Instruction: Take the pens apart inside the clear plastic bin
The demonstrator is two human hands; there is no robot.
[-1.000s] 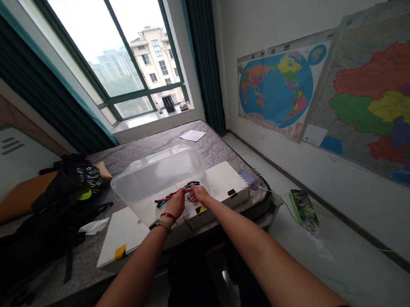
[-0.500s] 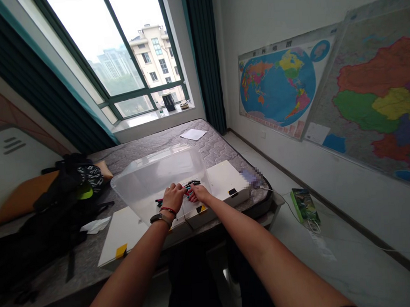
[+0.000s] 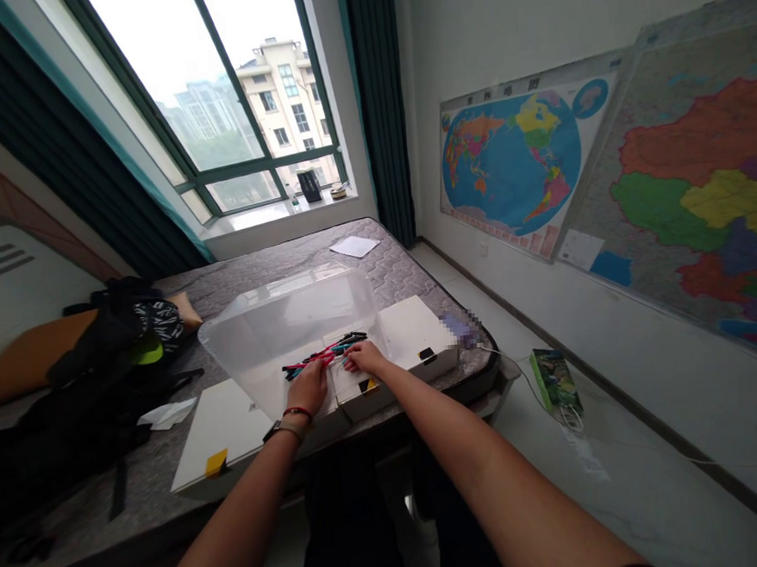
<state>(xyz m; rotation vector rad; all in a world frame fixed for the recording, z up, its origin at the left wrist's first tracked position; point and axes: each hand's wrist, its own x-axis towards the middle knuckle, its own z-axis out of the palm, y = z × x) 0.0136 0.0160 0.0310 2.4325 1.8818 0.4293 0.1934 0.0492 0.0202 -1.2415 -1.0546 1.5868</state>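
A loose bunch of pens [image 3: 332, 350], red, teal and black, lies across the white boxes in front of a clear plastic bin. My left hand [image 3: 310, 387], with a watch and a red cord at its wrist, has its curled fingers at the near left edge of the pens. What its fingertips hold, if anything, is hidden. On the right side of the bunch is my right hand [image 3: 366, 359], fingers bent together, with a bit of teal pen showing at the fingertips. The clear bin [image 3: 290, 311] is tipped on its side, its opening towards me.
White boxes [image 3: 223, 424] with yellow and black tabs line the mattress edge [image 3: 396, 269]. Black bags [image 3: 81, 391] and white tissue [image 3: 167, 415] lie left. A paper sheet [image 3: 354, 246] is farther back. On the floor at right stands a green box [image 3: 555, 379] with a cable.
My left hand has drawn back towards me and left, uncovering more of the pens. My right hand has stayed close to the same place.
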